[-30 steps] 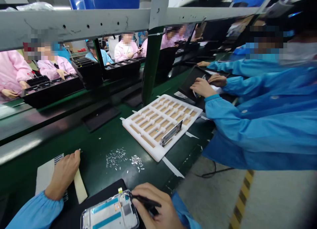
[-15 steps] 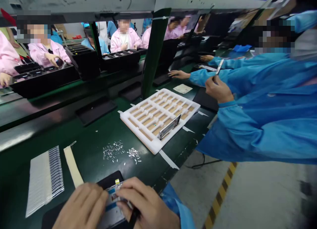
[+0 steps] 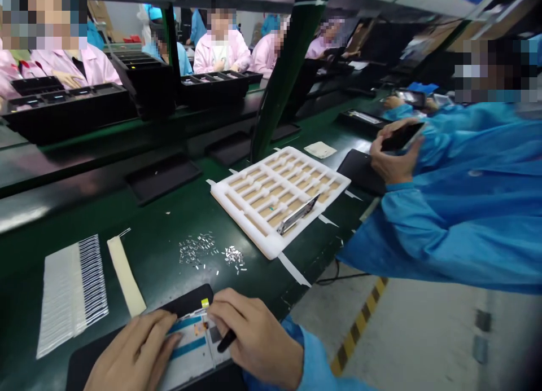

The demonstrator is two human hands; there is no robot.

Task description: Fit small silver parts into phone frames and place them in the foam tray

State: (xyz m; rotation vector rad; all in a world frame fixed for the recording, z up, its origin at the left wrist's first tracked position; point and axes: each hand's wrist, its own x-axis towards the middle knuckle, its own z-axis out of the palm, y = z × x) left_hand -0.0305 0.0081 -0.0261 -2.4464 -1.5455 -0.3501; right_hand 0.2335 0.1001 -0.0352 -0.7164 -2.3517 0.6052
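A phone body (image 3: 190, 354) with an opened, silvery inside and blue strips lies on a black mat (image 3: 91, 354) at the bottom of the view. My left hand (image 3: 133, 348) is closed on its left side, fingers curled over the upper edge. At its upper right, the fingertips of my right hand (image 3: 254, 337) are pinched together near a small yellow tab (image 3: 205, 303). A slim black tool (image 3: 226, 341) sticks out from under the right hand's fingers; its kind and its working end are hidden.
Small metallic pieces (image 3: 234, 256) lie scattered beyond the mat. A white slotted tray (image 3: 271, 250) holds one upright phone frame (image 3: 298, 215). White sticks (image 3: 63, 295) and a cream strip (image 3: 126, 275) lie left. A co-worker's hands (image 3: 396, 154) hold a phone at right.
My right hand has drawn slightly up and right, and my left hand's fingers have shifted left, uncovering more of the phone body. The co-worker at right now holds a dark-screened phone in both hands.
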